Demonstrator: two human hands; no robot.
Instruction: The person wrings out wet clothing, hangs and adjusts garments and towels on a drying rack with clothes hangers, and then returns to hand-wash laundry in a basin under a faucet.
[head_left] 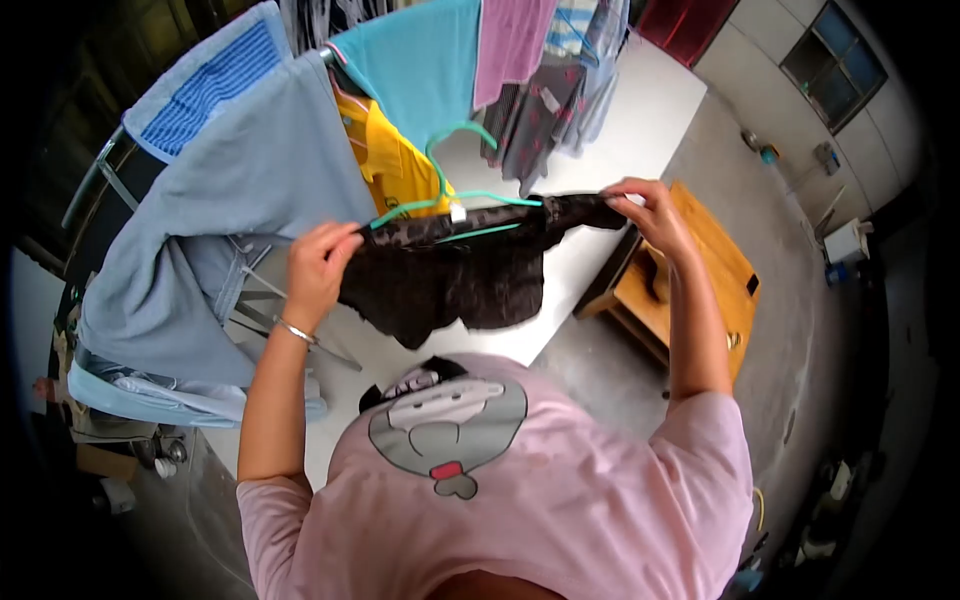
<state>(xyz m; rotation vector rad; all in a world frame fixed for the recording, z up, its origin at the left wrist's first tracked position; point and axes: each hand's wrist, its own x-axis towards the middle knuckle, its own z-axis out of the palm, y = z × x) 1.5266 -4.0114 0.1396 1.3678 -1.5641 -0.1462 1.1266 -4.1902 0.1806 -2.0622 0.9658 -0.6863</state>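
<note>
A pair of dark patterned shorts (440,280) is stretched sideways in front of my chest, with a small white label at the waistband. My left hand (320,268) pinches the left end of the waistband, beside the end of a green hanger (437,165). The hanger's lower part lies along the waistband opening, its hook pointing up and away from me. On the other side, my right hand (655,215) pinches the right end, pulled out past the hanger's right tip.
A rack on the left carries a grey-blue garment (260,150) and a blue towel (215,85). Behind the hanger hang a yellow shirt (390,155), a teal cloth (410,70) and a pink cloth (512,45). A wooden table (715,270) stands at right.
</note>
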